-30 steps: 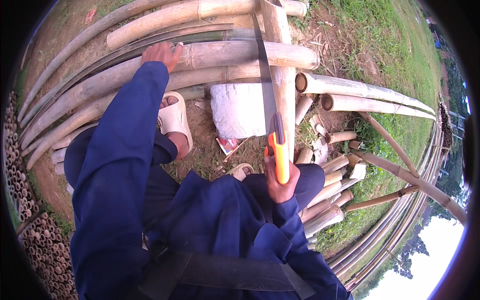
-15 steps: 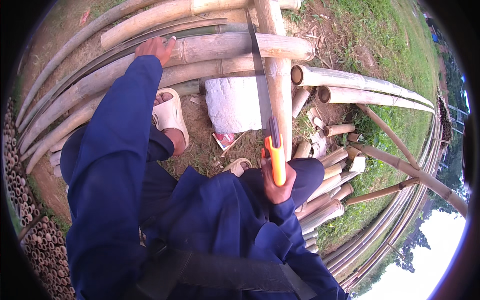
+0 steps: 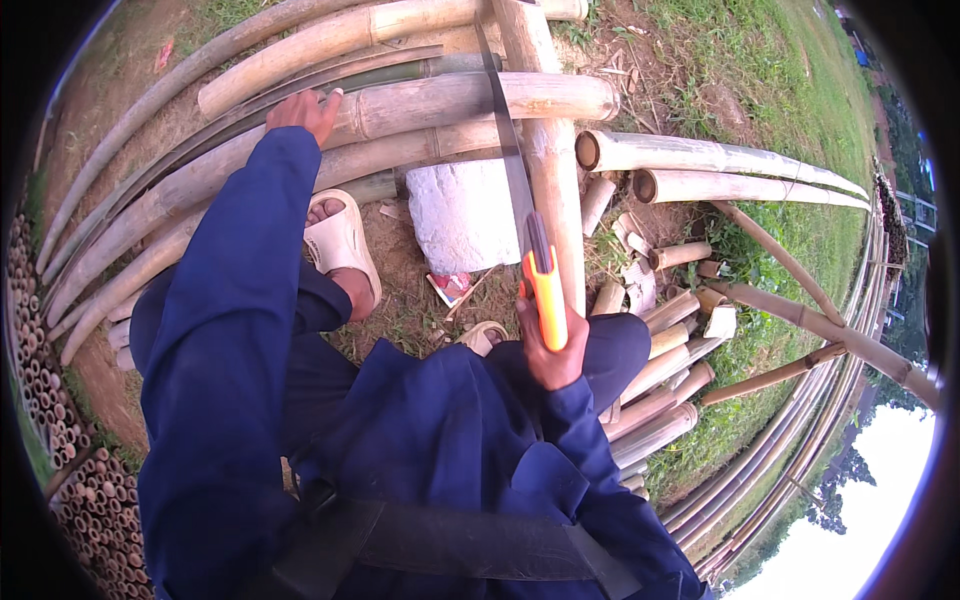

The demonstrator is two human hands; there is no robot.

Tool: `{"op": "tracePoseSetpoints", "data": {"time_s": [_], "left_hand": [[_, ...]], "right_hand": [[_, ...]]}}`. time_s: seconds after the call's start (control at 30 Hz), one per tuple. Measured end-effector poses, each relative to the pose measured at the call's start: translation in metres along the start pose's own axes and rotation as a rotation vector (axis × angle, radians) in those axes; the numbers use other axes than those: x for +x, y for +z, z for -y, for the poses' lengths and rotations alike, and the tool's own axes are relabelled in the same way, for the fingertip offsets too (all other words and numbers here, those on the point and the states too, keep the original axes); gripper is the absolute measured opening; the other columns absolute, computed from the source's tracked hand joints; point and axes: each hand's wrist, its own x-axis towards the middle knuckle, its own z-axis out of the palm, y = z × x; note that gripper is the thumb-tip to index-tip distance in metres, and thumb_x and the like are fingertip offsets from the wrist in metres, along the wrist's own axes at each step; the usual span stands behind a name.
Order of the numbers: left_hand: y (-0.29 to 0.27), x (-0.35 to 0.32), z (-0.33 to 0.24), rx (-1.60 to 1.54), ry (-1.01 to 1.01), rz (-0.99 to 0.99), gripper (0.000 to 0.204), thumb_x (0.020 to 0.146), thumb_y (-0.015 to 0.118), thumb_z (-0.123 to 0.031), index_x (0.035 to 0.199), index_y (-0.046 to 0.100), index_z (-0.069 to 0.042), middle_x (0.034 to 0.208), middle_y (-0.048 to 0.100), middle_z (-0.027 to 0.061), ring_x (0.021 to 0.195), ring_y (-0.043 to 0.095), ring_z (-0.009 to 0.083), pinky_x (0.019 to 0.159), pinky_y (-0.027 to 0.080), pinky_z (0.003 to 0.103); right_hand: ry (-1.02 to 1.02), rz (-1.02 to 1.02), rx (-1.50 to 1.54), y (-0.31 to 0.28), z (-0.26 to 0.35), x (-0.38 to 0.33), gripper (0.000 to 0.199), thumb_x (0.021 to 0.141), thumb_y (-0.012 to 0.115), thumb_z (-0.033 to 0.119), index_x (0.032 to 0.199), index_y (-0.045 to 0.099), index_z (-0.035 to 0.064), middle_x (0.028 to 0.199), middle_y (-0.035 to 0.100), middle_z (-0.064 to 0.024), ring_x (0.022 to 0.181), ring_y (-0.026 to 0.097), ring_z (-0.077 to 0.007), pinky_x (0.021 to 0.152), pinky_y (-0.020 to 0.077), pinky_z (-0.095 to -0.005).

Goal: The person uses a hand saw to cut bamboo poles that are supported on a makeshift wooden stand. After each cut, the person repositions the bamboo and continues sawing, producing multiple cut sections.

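Your right hand (image 3: 553, 352) sits at 5 o'clock of centre, fingers wrapped tight around the orange handle of a hand saw (image 3: 545, 298). The saw's blade runs up toward 12 o'clock and lies along an upright bamboo pole (image 3: 545, 150). Your left hand (image 3: 305, 110) is at 11 o'clock, palm down on a long horizontal bamboo pole (image 3: 450, 100), fingers close together and resting flat. A white block (image 3: 462, 215) stands just left of the blade. Short cut bamboo pieces (image 3: 660, 375) lie at 4 o'clock. Your sandalled foot (image 3: 340, 245) rests at 9 o'clock
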Motion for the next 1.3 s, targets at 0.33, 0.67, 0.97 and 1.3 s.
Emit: {"op": "tracePoseSetpoints", "data": {"time_s": [0.33,0.67,0.97,1.3], "left_hand": [[-0.016,0.002,-0.03,0.046,-0.044,0.09,0.065,0.097,0.048,-0.061,0.116,0.074,-0.004,0.108,0.073,0.0242,0.106,0.068,0.0405,0.096,0.05,0.051],[-0.014,-0.002,-0.025,0.05,-0.084,0.13,0.064,0.097,0.048,-0.06,0.108,0.076,-0.003,0.104,0.073,0.0248,0.102,0.069,0.04,0.093,0.052,0.051],[-0.007,0.004,-0.009,0.03,-0.018,0.063,0.064,0.097,0.048,-0.06,0.11,0.075,-0.004,0.108,0.072,0.0261,0.106,0.068,0.0401,0.096,0.05,0.05],[-0.015,0.003,-0.03,0.023,0.018,0.04,0.059,0.098,0.049,-0.055,0.103,0.076,-0.003,0.099,0.073,0.0259,0.097,0.07,0.043,0.091,0.053,0.051]], "right_hand": [[-0.111,-0.019,0.079,0.032,0.025,0.118,0.02,0.093,0.073,0.011,0.083,0.063,-0.0032,0.062,0.054,-0.0024,0.057,0.047,-0.0085,0.053,0.0402,-0.0317],[-0.034,-0.038,-0.092,-0.023,0.0,-0.039,0.023,0.09,0.072,0.003,0.111,0.071,-0.0063,0.08,0.073,-0.0113,0.073,0.068,-0.0134,0.07,0.054,-0.031],[-0.052,0.01,0.051,0.012,0.013,0.033,0.017,0.093,0.073,0.009,0.1,0.066,-0.005,0.07,0.06,-0.0032,0.065,0.052,-0.0089,0.061,0.0461,-0.0287],[-0.089,-0.038,0.062,0.034,0.007,0.115,0.016,0.091,0.073,0.009,0.086,0.064,-0.0034,0.064,0.057,-0.0042,0.057,0.05,-0.0104,0.055,0.0434,-0.0323]]}}
